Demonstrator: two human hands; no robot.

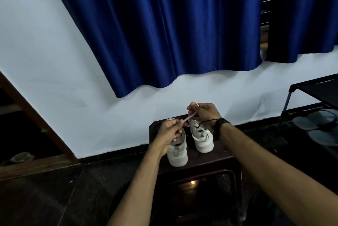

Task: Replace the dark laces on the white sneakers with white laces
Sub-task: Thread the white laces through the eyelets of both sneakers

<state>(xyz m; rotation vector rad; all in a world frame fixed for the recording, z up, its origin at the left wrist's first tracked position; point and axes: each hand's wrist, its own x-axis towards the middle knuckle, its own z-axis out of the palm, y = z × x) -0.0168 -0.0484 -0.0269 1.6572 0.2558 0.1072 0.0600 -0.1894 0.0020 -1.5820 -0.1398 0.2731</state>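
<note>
Two white sneakers stand side by side on a dark stool (226, 156), toes toward me. The left sneaker (177, 154) shows no lace that I can make out. The right sneaker (202, 138) has a dark lace (198, 126) trailing from its upper eyelets toward my right wrist. A white lace (190, 116) is stretched taut between my hands above the shoes. My left hand (169, 132) pinches its lower end over the left sneaker. My right hand (204, 111) grips its upper end above the right sneaker.
A white wall with a blue curtain (164, 33) rises behind the stool. A black metal rack (314, 90) stands at the right, with grey sandals (318, 125) on the floor beneath it. A wooden door frame (36, 116) lies at the left.
</note>
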